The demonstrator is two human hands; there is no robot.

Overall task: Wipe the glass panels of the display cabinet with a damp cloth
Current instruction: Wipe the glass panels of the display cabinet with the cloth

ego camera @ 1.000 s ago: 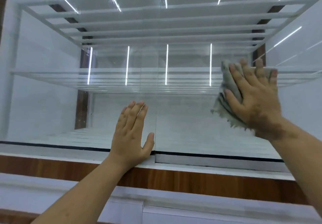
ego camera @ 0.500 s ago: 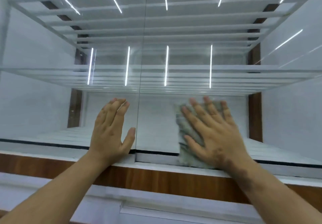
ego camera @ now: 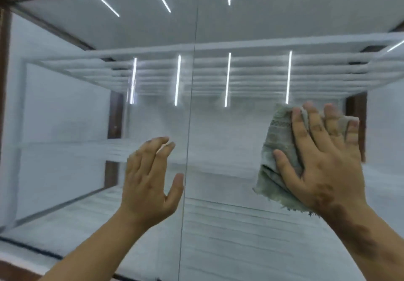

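Nearest, the left hand (ego camera: 150,180) is raised, fingers straight and together, holding nothing, beside the panel seam (ego camera: 189,127). Right, the right hand (ego camera: 321,160) presses a grey-green cloth (ego camera: 275,149) flat-fingered against the right glass panel (ego camera: 229,226). Farther shelves (ego camera: 240,75) blur.

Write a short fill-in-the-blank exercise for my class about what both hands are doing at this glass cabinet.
1. The right hand presses a grey-green ____ flat against the glass.
2. The left hand is open and holds ____.
3. A thin vertical seam between two glass panels runs just to the ____ of the left hand's thumb.
4. The cloth lies on the panel to the ____ of that seam.

Missing words: cloth; nothing; right; right
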